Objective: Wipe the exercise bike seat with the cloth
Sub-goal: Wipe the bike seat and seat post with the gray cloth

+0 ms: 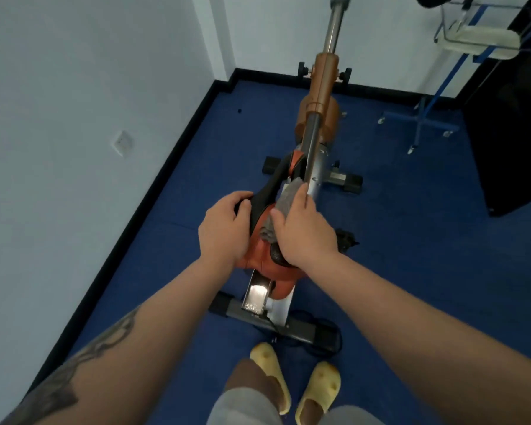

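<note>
Slippage looks the likeliest fault: the right hand point(301, 228) presses the bunched grey cloth point(284, 207) flat-fingered on the orange seat point(259, 259), the left hand point(226, 227) clasping its black edge.

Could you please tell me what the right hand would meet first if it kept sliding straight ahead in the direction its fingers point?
Probably the silver seat post. The right hand presses the grey cloth on the bike seat, fingertips already at the post's base, though depth is unclear from above.

Soft grey cloth point(288, 196), shiny metal post point(314, 154), matt carpet point(411, 240)
</note>
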`<action>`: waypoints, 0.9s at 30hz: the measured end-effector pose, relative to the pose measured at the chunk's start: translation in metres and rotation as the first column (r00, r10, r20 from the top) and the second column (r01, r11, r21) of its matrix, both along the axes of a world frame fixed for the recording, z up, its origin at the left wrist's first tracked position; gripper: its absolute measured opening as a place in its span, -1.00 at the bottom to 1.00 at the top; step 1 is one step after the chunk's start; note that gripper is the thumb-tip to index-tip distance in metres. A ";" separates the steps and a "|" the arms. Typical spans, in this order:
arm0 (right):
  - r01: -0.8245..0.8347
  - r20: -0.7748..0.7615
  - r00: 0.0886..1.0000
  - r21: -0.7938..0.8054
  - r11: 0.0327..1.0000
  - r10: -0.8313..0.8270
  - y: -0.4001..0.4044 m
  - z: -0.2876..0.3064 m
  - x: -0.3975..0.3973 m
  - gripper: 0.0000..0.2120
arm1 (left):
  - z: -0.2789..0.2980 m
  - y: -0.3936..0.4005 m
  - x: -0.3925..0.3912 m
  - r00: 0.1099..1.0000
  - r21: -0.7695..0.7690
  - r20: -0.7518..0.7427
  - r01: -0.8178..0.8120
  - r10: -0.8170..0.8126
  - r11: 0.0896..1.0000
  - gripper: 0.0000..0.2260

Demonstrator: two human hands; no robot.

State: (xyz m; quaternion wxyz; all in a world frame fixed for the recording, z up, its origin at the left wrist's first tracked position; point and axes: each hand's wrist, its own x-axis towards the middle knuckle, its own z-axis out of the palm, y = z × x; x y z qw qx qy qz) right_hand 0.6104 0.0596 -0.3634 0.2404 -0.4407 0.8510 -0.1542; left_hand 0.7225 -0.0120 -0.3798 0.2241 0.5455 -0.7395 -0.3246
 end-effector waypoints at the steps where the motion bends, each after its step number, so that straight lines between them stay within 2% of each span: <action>1: -0.012 -0.008 1.000 0.000 1.000 0.012 0.002 0.001 0.001 -0.30 | 0.000 -0.001 -0.001 1.000 0.000 -0.004 0.006 -0.006 1.000 -0.75; 6: -0.168 -0.241 0.956 0.016 0.986 0.167 0.060 -0.005 0.036 -0.35 | -0.003 -0.003 0.002 0.999 0.001 -0.028 0.046 -0.046 0.999 -0.74; 12: -0.032 -0.240 0.970 0.027 0.999 0.037 0.004 0.000 0.034 -0.46 | -0.004 -0.006 0.004 0.991 -0.005 -0.055 0.124 -0.125 0.992 -0.73; 15: -0.023 -0.354 0.934 0.066 0.998 0.045 0.031 0.002 0.065 -0.45 | -0.006 -0.013 0.011 0.962 0.042 -0.086 0.262 -0.258 0.964 -0.74; 19: 0.028 -0.343 0.939 0.054 0.998 -0.008 0.041 0.000 0.072 -0.45 | -0.010 -0.037 0.025 0.833 0.078 -0.141 0.548 -0.535 0.833 -0.69; 23: 0.290 -0.267 0.922 -0.008 0.957 -0.281 0.004 -0.002 0.058 -0.51 | 0.001 -0.059 0.016 0.662 -0.094 -0.142 0.731 -0.736 0.676 -0.69; 27: 0.381 -0.404 0.839 -0.042 0.924 -0.364 0.013 -0.005 0.105 -0.51 | 0.001 -0.060 -0.004 0.497 -0.112 -0.116 0.854 -0.860 0.508 -0.67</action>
